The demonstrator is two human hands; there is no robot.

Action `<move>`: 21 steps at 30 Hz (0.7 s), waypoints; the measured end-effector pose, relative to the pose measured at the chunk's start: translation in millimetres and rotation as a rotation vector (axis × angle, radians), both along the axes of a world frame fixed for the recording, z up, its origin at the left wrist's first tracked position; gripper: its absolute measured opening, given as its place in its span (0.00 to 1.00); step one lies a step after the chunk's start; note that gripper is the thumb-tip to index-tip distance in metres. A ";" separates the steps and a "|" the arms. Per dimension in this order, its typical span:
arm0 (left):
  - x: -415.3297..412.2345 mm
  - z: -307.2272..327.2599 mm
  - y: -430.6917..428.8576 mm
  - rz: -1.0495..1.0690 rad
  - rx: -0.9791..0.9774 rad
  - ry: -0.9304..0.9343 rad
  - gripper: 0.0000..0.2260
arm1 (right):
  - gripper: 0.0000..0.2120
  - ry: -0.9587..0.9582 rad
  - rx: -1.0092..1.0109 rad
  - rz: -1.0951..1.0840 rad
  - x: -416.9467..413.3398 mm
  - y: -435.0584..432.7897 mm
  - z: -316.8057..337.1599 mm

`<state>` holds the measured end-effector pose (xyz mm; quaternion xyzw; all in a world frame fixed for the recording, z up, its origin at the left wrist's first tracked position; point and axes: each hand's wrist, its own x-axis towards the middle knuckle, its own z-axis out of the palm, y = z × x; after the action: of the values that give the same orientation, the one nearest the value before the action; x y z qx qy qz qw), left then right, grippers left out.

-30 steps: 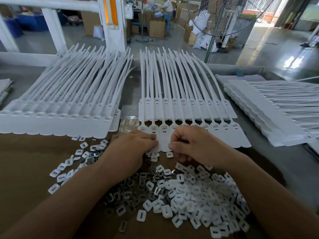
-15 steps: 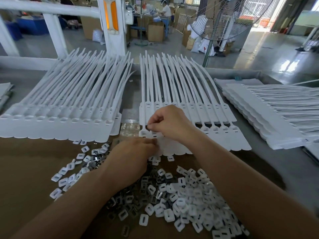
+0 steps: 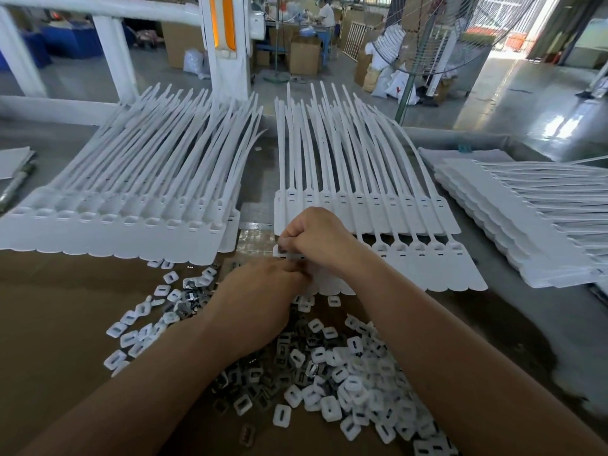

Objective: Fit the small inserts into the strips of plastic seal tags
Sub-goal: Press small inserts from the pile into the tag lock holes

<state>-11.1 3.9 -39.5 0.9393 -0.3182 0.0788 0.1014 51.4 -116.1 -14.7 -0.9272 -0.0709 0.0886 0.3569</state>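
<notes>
Right hand (image 3: 317, 240): fingers curled, pinching seal-tag strip (image 3: 411, 261), 9 o'clock end
Left hand (image 3: 260, 299): fingertips hidden, cannot tell
Risk: crooked seating; strip skids into loose inserts (image 3: 345, 373) at 6 o'clock

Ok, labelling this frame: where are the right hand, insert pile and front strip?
right hand (image 3: 317, 240), head view, back of hand.
insert pile (image 3: 330, 408), head view, white insert mid-pile.
front strip (image 3: 441, 271), head view, bare flag near right end.
</notes>
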 end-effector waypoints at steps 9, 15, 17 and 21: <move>0.8 1.0 -1.4 0.017 0.016 0.009 0.17 | 0.07 -0.072 -0.061 0.015 -4.2 -1.0 -1.4; 0.9 0.4 -1.8 0.026 0.021 0.015 0.20 | 0.06 -0.135 -0.106 -0.033 -5.1 4.9 -5.1; 0.0 -0.2 -0.6 0.026 0.017 0.015 0.21 | 0.04 -0.122 -0.101 -0.041 -4.2 4.9 -4.5; -1.3 0.1 0.2 0.022 0.017 0.025 0.21 | 0.09 -0.115 -0.087 -0.076 -3.5 4.7 -2.4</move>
<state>-12.4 4.2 -39.5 0.9445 -0.3071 0.0658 0.0965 47.9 -111.4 -17.1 -0.9474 -0.0522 0.0248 0.3147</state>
